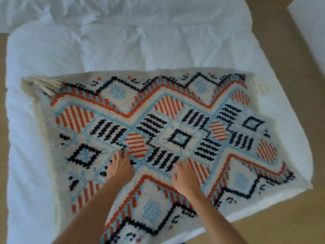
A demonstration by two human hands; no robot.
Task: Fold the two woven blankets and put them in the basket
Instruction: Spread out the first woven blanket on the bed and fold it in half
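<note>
A woven blanket [158,110] with orange, light-blue and navy diamond patterns on cream lies spread on the bed, folded over, with cream tassels at its far left corner [47,85] and far right corner. My left hand [120,167] presses palm-down on the blanket near its middle, fingers bent against the weave. My right hand [184,176] rests palm-down on the blanket just to the right, fingers bent and slightly blurred. Only one blanket is in view, and no basket shows.
The blanket lies on a rumpled white duvet [123,41] covering the bed. Tan floor [290,217] runs along the bed's right side and near corner, and a strip shows at the left edge. A white surface [311,23] stands at the top right.
</note>
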